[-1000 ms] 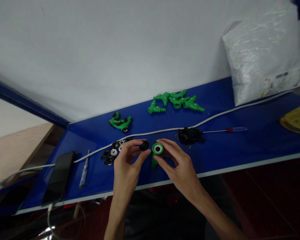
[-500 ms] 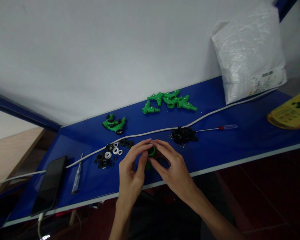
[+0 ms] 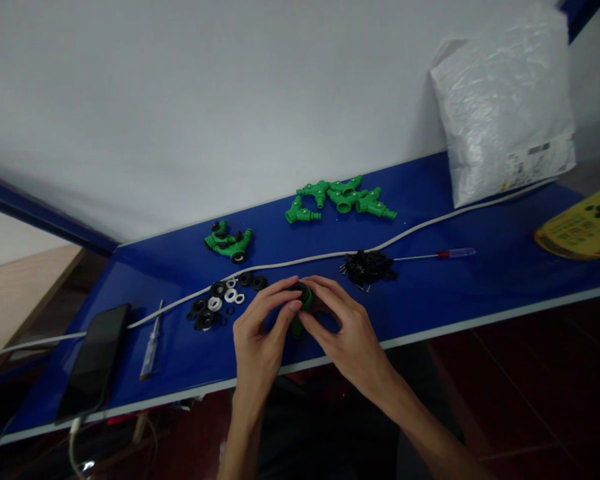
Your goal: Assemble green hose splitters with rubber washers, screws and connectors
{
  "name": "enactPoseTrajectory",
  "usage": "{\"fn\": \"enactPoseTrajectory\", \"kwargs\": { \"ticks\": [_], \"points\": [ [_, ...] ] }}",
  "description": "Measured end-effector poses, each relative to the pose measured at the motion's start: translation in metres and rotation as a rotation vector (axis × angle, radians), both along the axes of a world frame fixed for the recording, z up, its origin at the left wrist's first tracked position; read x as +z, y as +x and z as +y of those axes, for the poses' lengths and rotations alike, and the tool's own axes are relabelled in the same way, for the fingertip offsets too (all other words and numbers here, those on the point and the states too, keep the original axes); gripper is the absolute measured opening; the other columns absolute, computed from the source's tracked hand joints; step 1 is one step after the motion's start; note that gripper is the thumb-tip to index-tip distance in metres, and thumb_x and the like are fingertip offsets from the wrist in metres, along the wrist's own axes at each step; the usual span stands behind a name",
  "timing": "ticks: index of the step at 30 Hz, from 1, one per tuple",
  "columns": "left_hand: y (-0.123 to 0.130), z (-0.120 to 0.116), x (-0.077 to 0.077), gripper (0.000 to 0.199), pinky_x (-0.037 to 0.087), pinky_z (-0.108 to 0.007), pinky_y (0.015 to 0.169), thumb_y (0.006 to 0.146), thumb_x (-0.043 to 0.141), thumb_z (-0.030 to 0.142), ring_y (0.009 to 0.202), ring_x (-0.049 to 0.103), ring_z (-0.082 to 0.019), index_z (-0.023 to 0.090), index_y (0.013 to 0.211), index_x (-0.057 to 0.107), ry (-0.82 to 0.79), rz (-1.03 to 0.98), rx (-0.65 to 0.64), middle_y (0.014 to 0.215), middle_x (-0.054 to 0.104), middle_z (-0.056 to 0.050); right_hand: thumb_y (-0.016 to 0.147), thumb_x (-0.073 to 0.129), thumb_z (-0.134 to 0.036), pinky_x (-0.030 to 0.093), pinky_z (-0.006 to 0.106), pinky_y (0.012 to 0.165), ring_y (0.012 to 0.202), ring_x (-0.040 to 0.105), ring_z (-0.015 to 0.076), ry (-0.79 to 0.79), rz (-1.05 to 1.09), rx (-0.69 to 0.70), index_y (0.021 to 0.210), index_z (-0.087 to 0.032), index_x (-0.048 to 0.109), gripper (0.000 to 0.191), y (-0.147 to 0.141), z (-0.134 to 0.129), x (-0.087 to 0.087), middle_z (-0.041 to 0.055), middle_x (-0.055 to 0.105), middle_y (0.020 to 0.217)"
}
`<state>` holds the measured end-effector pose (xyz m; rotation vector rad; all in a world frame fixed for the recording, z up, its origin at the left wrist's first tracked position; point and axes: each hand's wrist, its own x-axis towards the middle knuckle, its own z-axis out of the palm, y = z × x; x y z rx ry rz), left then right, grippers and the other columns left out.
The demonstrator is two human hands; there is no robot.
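Note:
Near the shelf's front edge, my left hand [image 3: 263, 327] and my right hand [image 3: 344, 330] meet around a green fitting [image 3: 307, 298]. Fingers of both hands pinch it from either side, and a black ring shows at its top, by my left fingertips. My palms hide much of the fitting. Left of my hands lie black and white rings [image 3: 215, 304]. To the right is a pile of small black parts and screws [image 3: 369, 268]. Several green fittings [image 3: 344, 198] lie at the back, and others with black pieces [image 3: 229, 243] sit further left.
A white cable [image 3: 290, 263] crosses the blue shelf [image 3: 420, 300]. A phone [image 3: 96, 360] and a clear screwdriver [image 3: 151, 350] lie left; a red-handled screwdriver [image 3: 455, 253], white package [image 3: 505, 113] and yellow container [image 3: 580, 227] are right.
A black ring now shows on top of the green fitting between my fingers. My hands have shifted slightly, and the view has moved a little.

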<state>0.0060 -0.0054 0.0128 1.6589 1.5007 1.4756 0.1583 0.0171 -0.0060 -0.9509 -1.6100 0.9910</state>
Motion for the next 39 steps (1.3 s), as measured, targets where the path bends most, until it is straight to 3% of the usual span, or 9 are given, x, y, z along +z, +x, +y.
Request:
{"fn": "enactPoseTrajectory", "kwargs": {
  "ticks": [3,12,18,23,25,28,32,36,39],
  "points": [
    [0.0,0.001,-0.001,0.023,0.056,-0.035,0.103,0.094,0.071,0.029,0.114,0.072,-0.022,0.027,0.116,0.077,-0.032,-0.016,0.022,0.12,0.078,-0.004,0.095,0.064,-0.021,0.057,0.038,0.106,0.115,0.068,0.0208,-0.008,-0.005,0.014,0.129,-0.026,0.064,0.035,0.0,0.0,0.001,0.0072,0.064,0.132],
    [-0.001,0.001,0.002,0.025,0.051,-0.039,0.107,0.101,0.059,0.032,0.12,0.066,-0.023,0.027,0.119,0.076,-0.048,0.064,-0.054,0.126,0.074,-0.006,0.094,0.065,-0.021,0.057,0.036,0.105,0.116,0.068,0.0195,-0.039,0.029,0.031,0.13,-0.026,0.064,0.036,0.0,0.001,0.0,0.0061,0.064,0.133],
    [0.0,0.002,0.003,0.024,0.047,-0.043,0.111,0.096,0.067,0.034,0.124,0.062,-0.026,0.026,0.118,0.075,-0.047,0.054,-0.137,0.125,0.074,-0.007,0.095,0.064,-0.023,0.055,0.037,0.107,0.125,0.064,0.0208,-0.054,0.028,0.101,0.132,-0.027,0.064,0.038,0.002,0.002,0.001,0.0066,0.063,0.138],
    [-0.002,-0.002,0.003,0.025,0.047,-0.039,0.109,0.102,0.057,0.033,0.126,0.059,-0.025,0.028,0.116,0.077,-0.062,0.042,-0.07,0.131,0.065,-0.007,0.09,0.066,-0.019,0.061,0.032,0.096,0.108,0.071,0.0179,-0.101,0.077,0.102,0.127,-0.026,0.067,0.037,0.001,0.003,0.0,0.0066,0.065,0.135],
    [-0.003,-0.004,0.0,0.029,0.048,-0.037,0.109,0.103,0.055,0.034,0.124,0.061,-0.024,0.029,0.126,0.072,-0.086,-0.027,-0.063,0.13,0.065,-0.007,0.089,0.066,-0.019,0.062,0.03,0.09,0.1,0.072,0.016,-0.129,0.114,0.103,0.126,-0.025,0.067,0.037,0.001,0.003,0.001,0.007,0.065,0.134],
    [-0.003,-0.005,-0.004,0.041,0.046,-0.038,0.112,0.099,0.063,0.037,0.126,0.062,-0.025,0.028,0.139,0.063,-0.116,-0.129,-0.106,0.131,0.068,-0.008,0.089,0.068,-0.021,0.062,0.03,0.092,0.102,0.073,0.017,-0.168,0.146,0.126,0.125,-0.025,0.067,0.036,0.002,0.003,0.003,0.0074,0.066,0.133],
    [-0.001,-0.002,-0.006,0.048,0.043,-0.037,0.116,0.091,0.075,0.038,0.132,0.059,-0.026,0.029,0.138,0.065,-0.124,-0.127,-0.165,0.137,0.068,-0.007,0.087,0.072,-0.022,0.059,0.03,0.098,0.113,0.07,0.0192,-0.207,0.171,0.157,0.123,-0.024,0.067,0.036,0.003,0.003,0.006,0.0066,0.069,0.131],
    [0.0,0.003,-0.006,0.035,0.044,-0.035,0.115,0.104,0.055,0.039,0.133,0.06,-0.022,0.028,0.136,0.065,-0.156,-0.2,-0.033,0.141,0.066,-0.006,0.085,0.075,-0.023,0.062,0.027,0.092,0.105,0.073,0.0164,-0.318,0.282,0.113,0.12,-0.025,0.066,0.036,0.003,0.003,0.006,0.0044,0.071,0.124],
    [0.001,0.007,-0.006,0.04,0.051,-0.036,0.108,0.104,0.052,0.048,0.123,0.066,-0.022,0.025,0.134,0.065,-0.221,-0.333,0.052,0.137,0.068,-0.008,0.085,0.077,-0.024,0.061,0.027,0.096,0.112,0.071,0.0165,-0.333,0.333,0.106,0.12,-0.026,0.066,0.037,0.003,0.002,0.005,0.0039,0.069,0.13]
  ]
}}
